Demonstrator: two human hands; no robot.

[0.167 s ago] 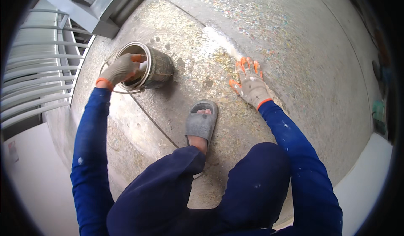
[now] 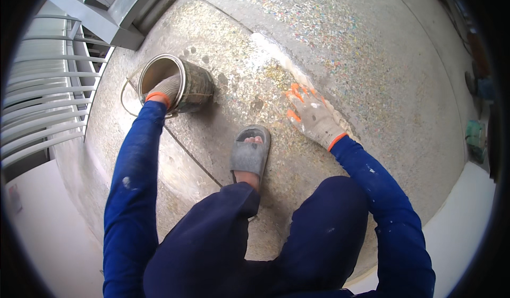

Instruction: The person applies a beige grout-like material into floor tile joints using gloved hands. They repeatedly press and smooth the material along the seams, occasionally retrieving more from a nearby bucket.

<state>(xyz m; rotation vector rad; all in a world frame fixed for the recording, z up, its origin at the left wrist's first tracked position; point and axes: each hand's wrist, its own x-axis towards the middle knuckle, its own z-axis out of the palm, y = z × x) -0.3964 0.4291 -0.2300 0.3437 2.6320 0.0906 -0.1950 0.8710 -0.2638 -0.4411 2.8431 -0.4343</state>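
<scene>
A dirty metal bucket (image 2: 197,87) lies tilted on the speckled floor (image 2: 249,101), its mouth turned toward my left side. Inside that mouth is my left hand (image 2: 167,87), in a grey knit glove with an orange cuff; the bucket's wall and the glove's back hide its fingers. Farther right, my right hand (image 2: 314,115) rests palm down on the floor, in a grey glove with orange fingertips. Its fingers are stretched out and somewhat apart, beside a pale, whitish strip (image 2: 281,56) along a seam. Nothing shows in that hand.
My foot in a grey slide sandal (image 2: 251,152) stands between the hands. White metal railings (image 2: 48,91) run along the left, with a grey steel frame (image 2: 114,22) above them. At the far right edge is a greenish container (image 2: 475,138). Colourful flecks cover the floor.
My left hand has gone deeper into the bucket, and its fingers are now out of sight. The right hand has shifted slightly down along the strip.
</scene>
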